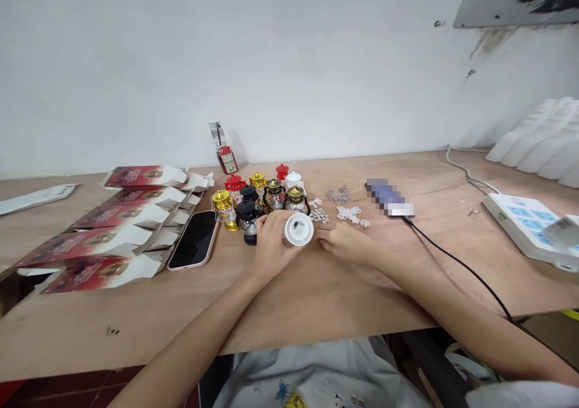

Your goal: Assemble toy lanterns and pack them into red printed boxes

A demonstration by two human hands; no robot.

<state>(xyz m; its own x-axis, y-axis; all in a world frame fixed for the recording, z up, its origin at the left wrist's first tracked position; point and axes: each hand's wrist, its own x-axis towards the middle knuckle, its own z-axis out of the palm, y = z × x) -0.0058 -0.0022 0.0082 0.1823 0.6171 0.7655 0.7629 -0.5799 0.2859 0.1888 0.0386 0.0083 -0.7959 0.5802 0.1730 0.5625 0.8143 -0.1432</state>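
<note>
My left hand (270,242) is wrapped round a small white lantern (299,230), its round base turned up to me with a recess showing in it. Close beside it, my right hand (341,241) rests low over the wood, its fingertips pressed together; whatever they pinch, if anything, is too small to see. Just past those fingers lie several button cells (319,215). Small white plastic pieces (350,215) and a heap of small metal screws (339,194) are spread behind them. Behind my left hand stand several mini lanterns, among them a black one (248,219) and a gold one (225,210).
Open red-and-white boxes (131,230) lie in a row at left, next to a dark-screened phone (194,240). A second phone (389,198) has a black cable running to the right edge. A power strip (529,227) and white stacked pieces (540,139) are at right. A bottle (227,159) leans near the wall.
</note>
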